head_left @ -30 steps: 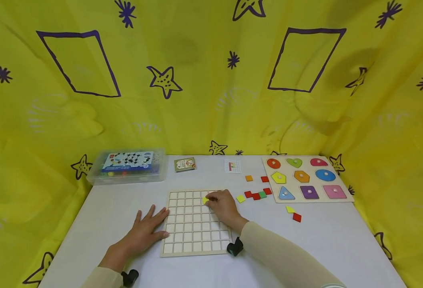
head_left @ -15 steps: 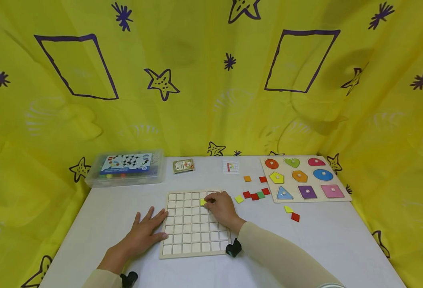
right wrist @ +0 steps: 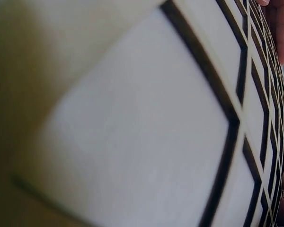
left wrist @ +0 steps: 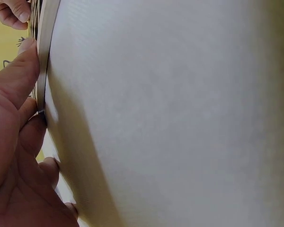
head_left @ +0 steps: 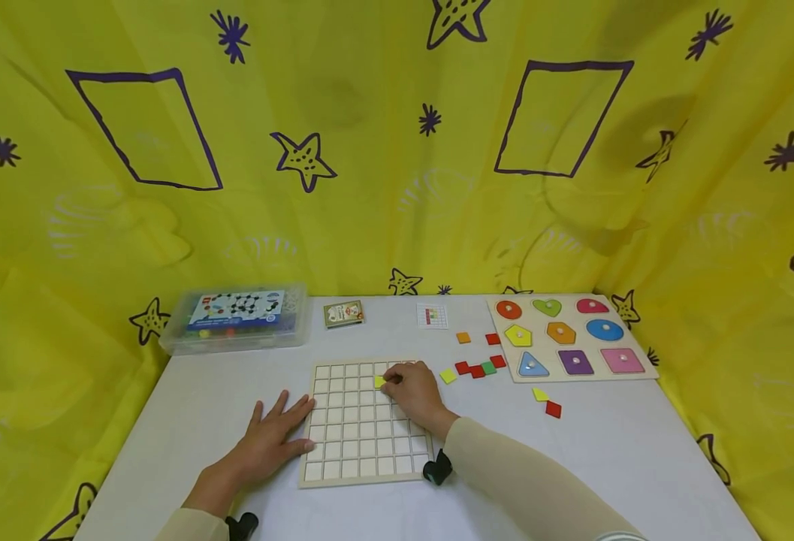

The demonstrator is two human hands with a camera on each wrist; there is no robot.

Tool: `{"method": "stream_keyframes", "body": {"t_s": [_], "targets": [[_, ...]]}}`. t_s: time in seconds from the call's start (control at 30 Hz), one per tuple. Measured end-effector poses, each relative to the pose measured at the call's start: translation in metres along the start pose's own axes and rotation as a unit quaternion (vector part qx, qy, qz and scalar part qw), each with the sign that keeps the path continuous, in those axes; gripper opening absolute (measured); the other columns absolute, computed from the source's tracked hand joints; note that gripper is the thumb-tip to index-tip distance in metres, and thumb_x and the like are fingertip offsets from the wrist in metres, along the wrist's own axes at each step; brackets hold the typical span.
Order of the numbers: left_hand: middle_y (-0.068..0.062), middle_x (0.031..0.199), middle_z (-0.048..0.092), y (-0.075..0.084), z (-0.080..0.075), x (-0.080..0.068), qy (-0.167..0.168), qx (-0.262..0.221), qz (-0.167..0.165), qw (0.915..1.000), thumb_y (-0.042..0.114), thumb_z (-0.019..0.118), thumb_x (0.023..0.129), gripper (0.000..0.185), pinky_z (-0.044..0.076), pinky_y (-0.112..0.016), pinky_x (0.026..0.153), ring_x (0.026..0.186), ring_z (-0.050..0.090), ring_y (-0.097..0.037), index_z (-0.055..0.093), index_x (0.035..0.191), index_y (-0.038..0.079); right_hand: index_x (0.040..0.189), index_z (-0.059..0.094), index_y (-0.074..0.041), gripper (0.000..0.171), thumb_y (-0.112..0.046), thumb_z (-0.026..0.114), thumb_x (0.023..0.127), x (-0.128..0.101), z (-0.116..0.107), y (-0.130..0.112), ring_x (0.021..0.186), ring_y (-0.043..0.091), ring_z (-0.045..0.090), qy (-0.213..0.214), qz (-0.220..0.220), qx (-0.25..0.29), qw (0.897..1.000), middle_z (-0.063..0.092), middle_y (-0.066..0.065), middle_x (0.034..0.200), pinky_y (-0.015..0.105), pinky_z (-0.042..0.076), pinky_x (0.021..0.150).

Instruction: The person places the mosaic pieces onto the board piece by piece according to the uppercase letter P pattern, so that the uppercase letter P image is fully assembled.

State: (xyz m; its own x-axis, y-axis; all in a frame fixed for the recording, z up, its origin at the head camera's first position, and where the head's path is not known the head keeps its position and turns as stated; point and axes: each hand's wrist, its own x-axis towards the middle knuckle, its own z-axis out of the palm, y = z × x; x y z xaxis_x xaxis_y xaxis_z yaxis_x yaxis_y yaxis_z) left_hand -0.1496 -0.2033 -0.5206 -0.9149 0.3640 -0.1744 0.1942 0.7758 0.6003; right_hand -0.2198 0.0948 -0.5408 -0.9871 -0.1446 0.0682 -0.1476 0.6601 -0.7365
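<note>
A square wooden grid board [head_left: 349, 445] lies on the white table, its cells showing pale bottoms. My right hand [head_left: 415, 392] is over the board's upper right part, thumb and forefinger pinching the right side of a small yellow square tile [head_left: 378, 382]. That tile sits squared up with a cell near the top, partly covered by the fingertips. My left hand [head_left: 271, 438] lies with spread fingers at the board's left edge, thumb and fingertips touching the frame. In the left wrist view, the thumb [left wrist: 19, 71] is against the frame's side.
Right of the board lie loose tiles: yellow [head_left: 448, 376], green [head_left: 488, 367], orange [head_left: 463, 337] and several red [head_left: 553, 409]. Behind them are a shape puzzle [head_left: 566, 353], a pattern card [head_left: 433, 316], a small card box [head_left: 344, 314] and a clear plastic case [head_left: 234, 321].
The yellow tile has shifted slightly left with my right hand and turned from askew to square with the grid. My left hand has stayed on the board's edge.
</note>
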Motion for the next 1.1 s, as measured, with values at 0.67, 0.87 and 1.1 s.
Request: {"method": "stream_keyframes", "body": {"t_s": [0.67,0.87,1.1], "targets": [[-0.012,0.17,0.036,-0.0023,0.0011,0.0005,0.0,0.003,-0.001,1.0,0.043,0.072,0.098,0.078,-0.011,-0.072,0.125,0.162,0.006,-0.048,0.042,0.162,0.011,0.121,0.081,-0.013,0.024,-0.018,0.076,0.097,-0.0035,-0.0042,0.0021,0.105,0.022,0.059,-0.024,-0.057,-0.026,0.998,0.075,0.003,0.11,0.037,0.05,0.091],[-0.013,0.169,0.037,-0.002,0.0016,0.0012,0.005,0.006,0.008,0.9999,0.043,0.072,0.098,0.078,-0.009,-0.073,0.125,0.162,0.009,-0.048,0.042,0.162,0.01,0.123,0.08,-0.012,0.026,-0.015,0.075,0.097,-0.0046,-0.006,-0.0014,0.108,0.023,0.059,-0.022,-0.034,0.004,0.999,0.076,0.004,0.113,0.038,0.051,0.093],[-0.013,0.17,0.036,-0.0044,0.001,0.0003,0.004,-0.001,0.009,1.0,0.043,0.072,0.098,0.079,-0.011,-0.073,0.125,0.162,0.007,-0.048,0.042,0.162,0.009,0.125,0.078,-0.01,0.029,-0.013,0.075,0.097,-0.0037,-0.0086,-0.0013,0.107,0.022,0.058,-0.025,-0.012,0.046,0.999,0.074,0.005,0.118,0.038,0.052,0.093]]}}
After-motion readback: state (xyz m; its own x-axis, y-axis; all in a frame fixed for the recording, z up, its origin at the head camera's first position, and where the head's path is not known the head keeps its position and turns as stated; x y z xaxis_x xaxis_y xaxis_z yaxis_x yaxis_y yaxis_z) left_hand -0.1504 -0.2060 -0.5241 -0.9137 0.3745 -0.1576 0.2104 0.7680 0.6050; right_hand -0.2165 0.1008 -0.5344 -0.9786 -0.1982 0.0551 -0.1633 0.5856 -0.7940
